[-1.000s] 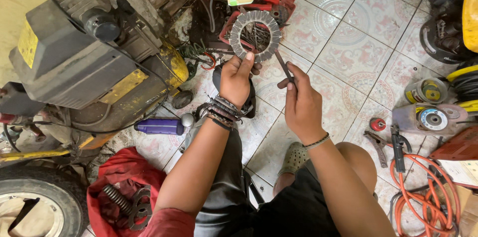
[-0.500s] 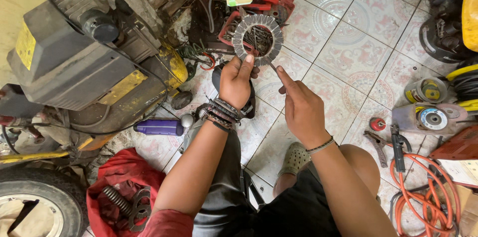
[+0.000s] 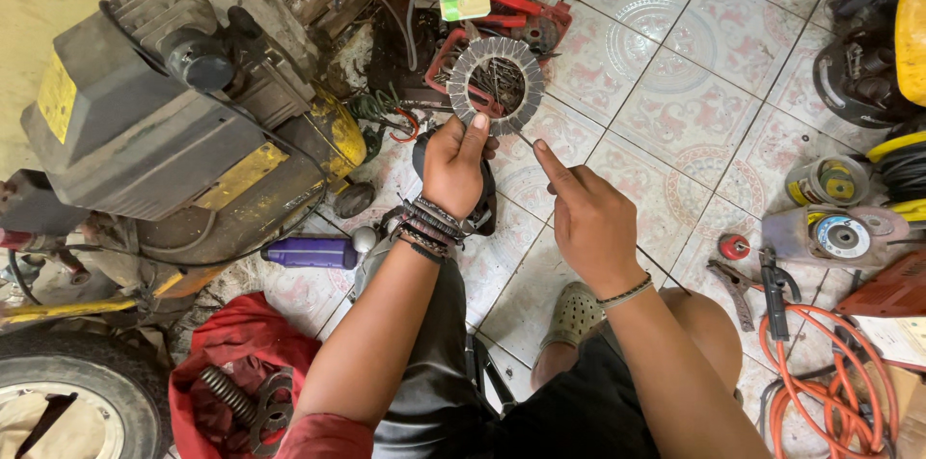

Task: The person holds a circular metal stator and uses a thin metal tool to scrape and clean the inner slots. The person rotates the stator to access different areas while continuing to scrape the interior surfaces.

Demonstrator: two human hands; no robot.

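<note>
My left hand [image 3: 453, 165] holds up a flat grey ring-shaped disc [image 3: 496, 85] with segmented pads around its face, pinched at its lower edge between thumb and fingers. My right hand [image 3: 584, 218] is just right of it, gripping a thin metal tool whose tip [image 3: 522, 139] touches the disc's lower right rim, with the index finger stretched along it. Dark bracelets wrap my left wrist and a thin band is on the right one.
A grey and yellow engine machine [image 3: 174, 141] fills the left. A red tray of parts [image 3: 502, 30] lies behind the disc. A purple can [image 3: 309, 252], red cloth with springs [image 3: 236, 382], angle grinder [image 3: 834, 232], pliers [image 3: 748, 281] and orange cable [image 3: 830, 391] lie on the tiled floor.
My right hand has moved up and left, bringing the thin tool from a slanted hold below the disc to its lower right rim. The disc has stayed almost still.
</note>
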